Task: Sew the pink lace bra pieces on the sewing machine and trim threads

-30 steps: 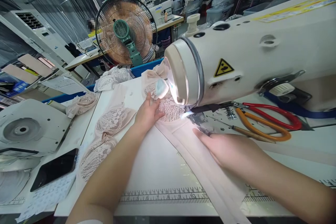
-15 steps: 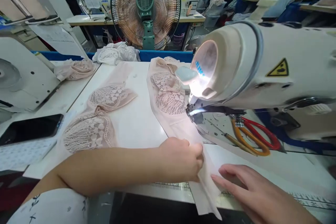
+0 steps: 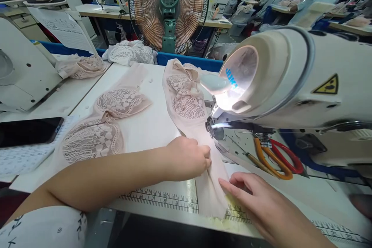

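A pale pink lace bra [image 3: 188,106] lies with its cups left of the sewing machine's lit needle area [image 3: 210,126], its plain band [image 3: 213,190] running down toward the table's front edge. My left hand [image 3: 188,159] is closed on the band just below the presser foot, fingers curled in. Beside the band's right edge is my right hand [image 3: 250,197], fingers loosely apart and their tips at the fabric. Further left, a second lace bra [image 3: 93,139] is spread on the table, partly covered by my left forearm.
Orange-handled scissors [image 3: 273,159] and a red-handled pair [image 3: 290,159] lie under the machine arm [image 3: 290,81]. A phone [image 3: 31,131] rests at left. A printed ruler [image 3: 162,199] follows the front edge. Folded bras [image 3: 130,52] and a large fan [image 3: 170,7] are behind.
Both hands and the band's lower end have shifted left and slightly up in view. My right fingertips have come up to the band's edge. The camera view has turned slightly.
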Tool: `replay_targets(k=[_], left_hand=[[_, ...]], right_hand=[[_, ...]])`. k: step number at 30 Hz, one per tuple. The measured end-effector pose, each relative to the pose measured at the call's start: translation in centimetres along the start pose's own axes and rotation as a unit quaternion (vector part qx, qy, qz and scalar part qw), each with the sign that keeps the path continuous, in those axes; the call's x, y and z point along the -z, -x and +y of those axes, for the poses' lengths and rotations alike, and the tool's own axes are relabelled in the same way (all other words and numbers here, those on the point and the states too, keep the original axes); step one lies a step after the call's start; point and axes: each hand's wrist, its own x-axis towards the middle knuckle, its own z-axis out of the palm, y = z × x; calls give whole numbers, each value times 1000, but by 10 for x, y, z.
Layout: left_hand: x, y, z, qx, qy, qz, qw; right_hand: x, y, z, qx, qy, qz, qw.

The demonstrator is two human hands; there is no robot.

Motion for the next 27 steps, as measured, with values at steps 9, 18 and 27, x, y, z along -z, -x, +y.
replay_targets(k=[9,18,27], left_hand=[[7,-4,-8,-13,-9,-21,1000],[0,-11,-19,-12,11,25,1000],[-11,-12,-16,-40,33,149,987]], right_hand=[[4,-19,6,19,41,-36,998],[-3,-38,20,64,132,-30,989],[-3,-45,13,80,173,21,981]])
